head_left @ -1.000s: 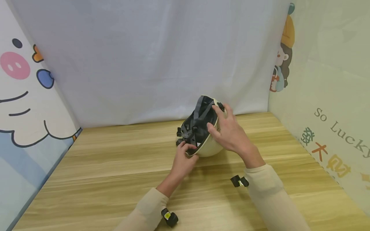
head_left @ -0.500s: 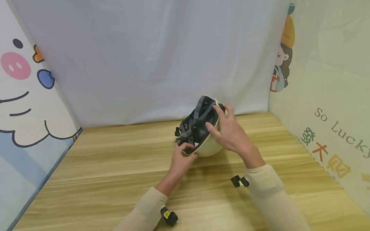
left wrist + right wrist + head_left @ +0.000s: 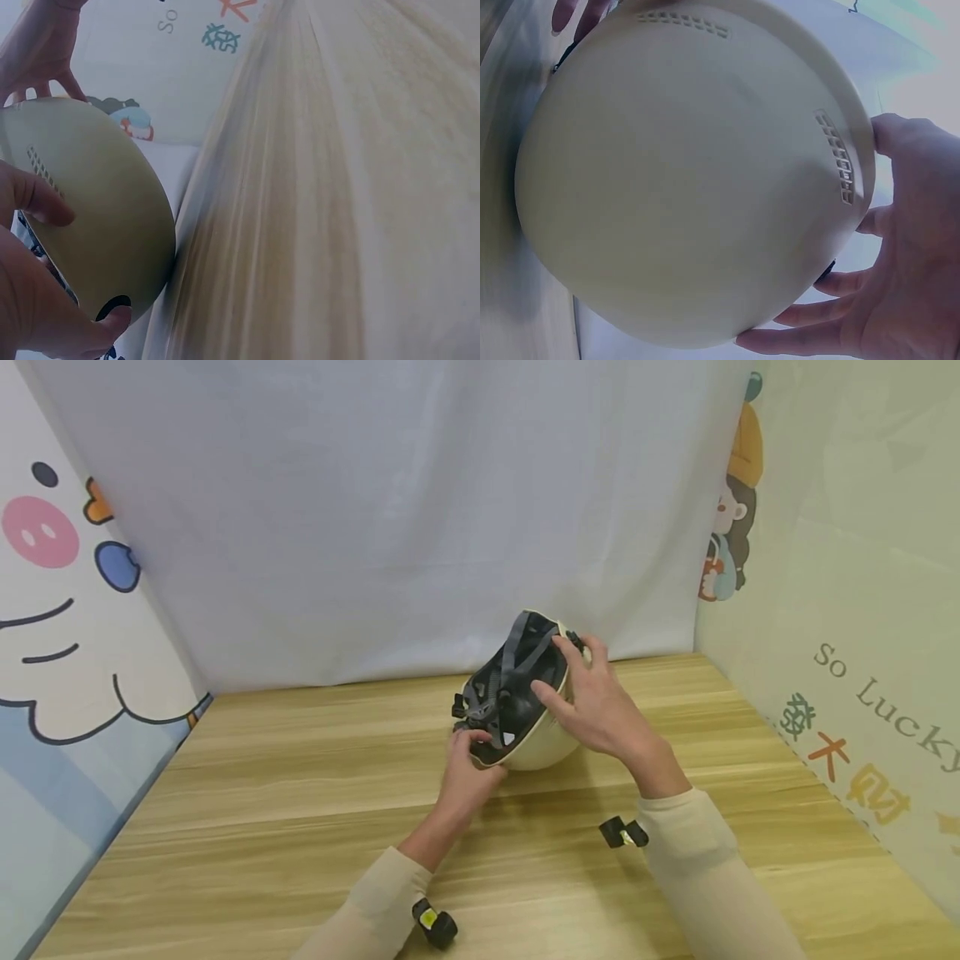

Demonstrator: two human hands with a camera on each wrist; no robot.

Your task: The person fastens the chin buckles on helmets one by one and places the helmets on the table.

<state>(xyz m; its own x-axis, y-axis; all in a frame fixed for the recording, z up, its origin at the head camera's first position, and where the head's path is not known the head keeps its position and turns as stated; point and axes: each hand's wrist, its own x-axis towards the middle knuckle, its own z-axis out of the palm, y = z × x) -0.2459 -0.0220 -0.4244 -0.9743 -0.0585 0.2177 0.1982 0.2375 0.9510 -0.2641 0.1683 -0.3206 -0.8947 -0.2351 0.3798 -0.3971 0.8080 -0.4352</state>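
A cream helmet (image 3: 543, 747) is propped tilted on the wooden table, its dark lining and grey straps (image 3: 517, 652) facing left. At the near lower rim my left hand (image 3: 471, 781) pinches the edge, thumb outside and fingers reaching in by the buckles (image 3: 472, 714). My right hand (image 3: 600, 706) holds the upper right rim with spread, bent fingers. From the right wrist view, the smooth shell (image 3: 675, 180) with its vent slots fills the picture, the right hand (image 3: 907, 255) along its side. The left wrist view has the shell (image 3: 120, 202) between both hands.
The wooden table (image 3: 285, 785) extends around the helmet. Behind it hangs a white cloth (image 3: 420, 527), close to the helmet. A printed wall (image 3: 847, 610) stands on the right, another with cartoon figures (image 3: 75, 635) on the left. Each sleeve carries a black wrist device (image 3: 435, 924).
My left hand has shifted slightly left along with the helmet's lower rim, and a white label inside shows more. The right hand has stayed nearly in place.
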